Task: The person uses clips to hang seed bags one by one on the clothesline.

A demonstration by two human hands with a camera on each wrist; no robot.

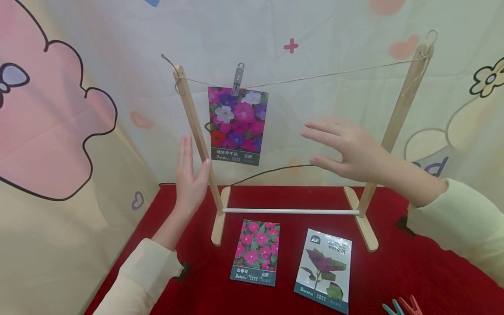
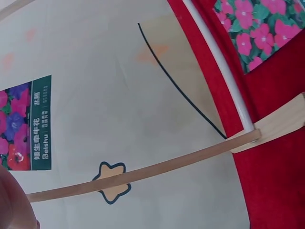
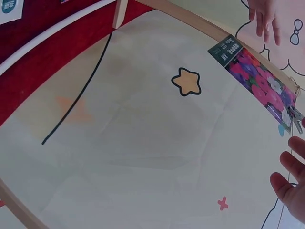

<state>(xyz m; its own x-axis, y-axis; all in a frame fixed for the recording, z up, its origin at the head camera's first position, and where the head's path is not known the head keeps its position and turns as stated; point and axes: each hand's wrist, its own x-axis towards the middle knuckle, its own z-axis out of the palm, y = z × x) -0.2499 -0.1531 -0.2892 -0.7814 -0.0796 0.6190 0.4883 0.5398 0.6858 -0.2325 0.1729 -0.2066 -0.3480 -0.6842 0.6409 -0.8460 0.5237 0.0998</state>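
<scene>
From a string (image 1: 303, 79) tied between two wooden posts hangs a seed packet (image 1: 238, 127) printed with pink, purple and white flowers. A grey clothespin (image 1: 238, 79) grips its top edge. My left hand (image 1: 190, 177) is beside the left wooden post (image 1: 197, 127), fingers straight and pointing up, holding nothing. To the right of the hanging packet, my right hand (image 1: 346, 148) is raised in front of the backdrop with fingers extended and spread, also holding nothing. Below lie a pink-flower seed packet (image 1: 257, 251) and a white seed packet (image 1: 324, 271) with a purple-leaved plant.
A white rod (image 1: 291, 211) joins the feet of the wooden stand on the red cloth (image 1: 189, 288). Blue and red clothespins (image 1: 411, 305) lie at the front right. Behind the stand hangs a pale printed curtain (image 1: 334, 39). A metal ring (image 1: 432, 37) tops the right post.
</scene>
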